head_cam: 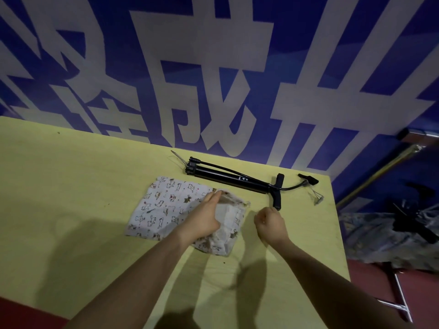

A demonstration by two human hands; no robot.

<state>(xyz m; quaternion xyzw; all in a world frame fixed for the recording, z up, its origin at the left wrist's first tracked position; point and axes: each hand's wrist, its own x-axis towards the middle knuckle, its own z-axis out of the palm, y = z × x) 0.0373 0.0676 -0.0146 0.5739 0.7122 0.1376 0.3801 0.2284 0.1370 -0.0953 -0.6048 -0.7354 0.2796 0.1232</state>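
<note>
While the left hand presses flat on the printed cloth bag with its fingers straight and together, the bag lies on the yellow table, just in front of 1 black pump. Just beside the bag's right edge, the right hand is curled like a fist; I cannot tell whether it pinches anything.
</note>
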